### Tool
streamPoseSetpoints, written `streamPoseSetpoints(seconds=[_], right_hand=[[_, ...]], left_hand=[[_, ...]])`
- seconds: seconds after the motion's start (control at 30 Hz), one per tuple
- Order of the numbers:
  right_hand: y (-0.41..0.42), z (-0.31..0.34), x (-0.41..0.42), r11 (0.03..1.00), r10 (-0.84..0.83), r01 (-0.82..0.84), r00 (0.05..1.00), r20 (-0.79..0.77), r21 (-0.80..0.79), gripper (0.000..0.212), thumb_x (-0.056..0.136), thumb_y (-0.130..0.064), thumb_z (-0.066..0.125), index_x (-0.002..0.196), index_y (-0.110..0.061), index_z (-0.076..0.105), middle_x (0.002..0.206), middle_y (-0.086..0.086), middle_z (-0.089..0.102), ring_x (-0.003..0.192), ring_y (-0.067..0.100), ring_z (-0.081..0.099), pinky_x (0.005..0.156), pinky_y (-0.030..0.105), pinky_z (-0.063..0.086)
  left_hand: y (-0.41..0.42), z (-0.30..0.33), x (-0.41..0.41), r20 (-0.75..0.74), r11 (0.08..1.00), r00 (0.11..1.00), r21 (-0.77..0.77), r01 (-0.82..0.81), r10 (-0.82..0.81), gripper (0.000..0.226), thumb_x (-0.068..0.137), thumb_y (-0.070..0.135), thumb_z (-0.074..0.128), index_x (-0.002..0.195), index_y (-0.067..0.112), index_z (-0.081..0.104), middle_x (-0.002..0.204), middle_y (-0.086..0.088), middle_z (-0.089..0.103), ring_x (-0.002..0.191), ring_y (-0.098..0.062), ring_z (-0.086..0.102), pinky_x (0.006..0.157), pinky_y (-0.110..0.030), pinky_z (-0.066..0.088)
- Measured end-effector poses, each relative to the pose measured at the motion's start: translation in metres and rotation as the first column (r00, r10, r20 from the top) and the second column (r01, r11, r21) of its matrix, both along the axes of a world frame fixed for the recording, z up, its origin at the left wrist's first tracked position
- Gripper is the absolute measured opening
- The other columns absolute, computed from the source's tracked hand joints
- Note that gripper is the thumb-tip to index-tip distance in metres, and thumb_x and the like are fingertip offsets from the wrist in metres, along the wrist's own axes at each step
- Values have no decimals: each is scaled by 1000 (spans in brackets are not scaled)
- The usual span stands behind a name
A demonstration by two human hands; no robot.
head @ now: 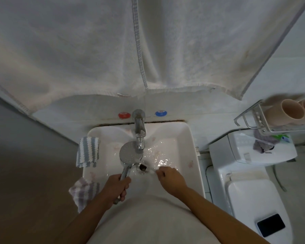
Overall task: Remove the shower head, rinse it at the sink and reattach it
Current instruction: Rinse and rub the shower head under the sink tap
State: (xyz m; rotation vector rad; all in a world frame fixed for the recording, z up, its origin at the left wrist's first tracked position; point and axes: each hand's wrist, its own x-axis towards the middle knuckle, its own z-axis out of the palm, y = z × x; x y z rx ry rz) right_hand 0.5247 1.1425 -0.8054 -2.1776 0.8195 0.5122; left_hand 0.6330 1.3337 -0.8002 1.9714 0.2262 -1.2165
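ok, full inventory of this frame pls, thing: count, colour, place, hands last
shower head: 1, chrome, over the basin under the spout
faucet: 1, chrome, back of sink, water running
sink: 1, white, centre
knobs: 2, red left and blue right of the faucet
striped cloths: 2, blue-white on the left rim, purple-white at the near-left corner
hanging towels: white, above the sink
toilet: 1, white, right of the sink
phone: 1, black, on the toilet lid
cups: 2, pink, in the wall rack at right
left hand: grips the shower head's handle
right hand: fingers curled, holds nothing, over the basin near the drain
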Motion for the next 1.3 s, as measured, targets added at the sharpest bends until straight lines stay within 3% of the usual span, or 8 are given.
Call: streamPoseSetpoints(seconds=[0.23, 0.4, 0.53, 0.7, 0.83, 1.0, 1.17, 1.3], right_hand=[[0, -3, -1, 1000, -21, 21, 1000, 11, 10, 34, 103, -36, 43, 74, -18, 49, 75, 3, 55, 73, 27, 51, 66, 33, 41], [-9, -1, 0, 991, -100, 101, 995, 19, -85, 38, 106, -37, 36, 92, -10, 61, 89, 10, 64, 81, 30, 54, 66, 32, 34], [-2, -4, 0, 998, -62, 61, 998, 8, 17, 40, 103, -36, 43, 68, -17, 43, 73, 4, 54, 73, 29, 50, 65, 33, 38], [-8, -2, 3, 989, -88, 90, 996, 23, -114, 38, 106, -37, 35, 92, -11, 59, 91, 10, 64, 80, 29, 50, 66, 33, 35], [-2, -1, 1, 998, -56, 56, 998, 25, -4, 36, 104, -32, 40, 75, -13, 47, 76, 8, 55, 73, 28, 48, 63, 33, 36], [-10, -2, 2, 987, -100, 101, 995, 11, -126, 32, 107, -35, 32, 85, -18, 48, 94, 12, 65, 77, 26, 44, 66, 33, 31], [-4, -5, 2, 997, -74, 74, 997, 18, -35, 35, 105, -34, 37, 78, -14, 48, 78, 6, 54, 75, 28, 50, 66, 36, 39], [-8, -6, 4, 988, -112, 113, 994, 11, -109, 36, 106, -37, 34, 92, -13, 57, 93, 13, 64, 86, 34, 56, 66, 34, 33]], left_hand=[[3, 0, 1, -10, 998, 999, -14, 53, -53, 18, 84, 27, 62, 74, 13, 55, 55, -7, 49, 41, -16, 42, 45, -19, 29], [5, -1, -2, 42, 993, 993, -41, 112, -111, 16, 86, 16, 59, 73, 11, 52, 55, -5, 50, 39, -17, 42, 46, -25, 35], [6, -2, -2, 57, 993, 992, -38, 114, -112, 15, 86, 16, 59, 74, 11, 53, 55, -4, 50, 39, -17, 43, 48, -27, 36], [2, 1, -4, 64, 992, 990, -27, 125, -123, 16, 88, 17, 58, 74, 12, 52, 54, -2, 50, 38, -17, 42, 44, -22, 33], [2, 1, -5, 77, 991, 988, 2, 135, -135, 16, 89, 18, 57, 75, 14, 51, 54, -1, 50, 36, -16, 42, 40, -16, 28], [1, 3, -6, 142, 977, 967, 13, 212, -212, 16, 90, 15, 57, 76, 10, 49, 55, -6, 49, 33, -16, 40, 34, -16, 27], [5, 1, -4, 192, 970, 951, 17, 242, -241, 17, 87, 12, 59, 74, 9, 49, 54, -9, 48, 33, -17, 40, 36, -22, 33], [6, 1, -5, 222, 952, 926, 40, 303, -305, 17, 85, 10, 61, 73, 9, 49, 53, -9, 50, 30, -19, 41, 32, -23, 33]])
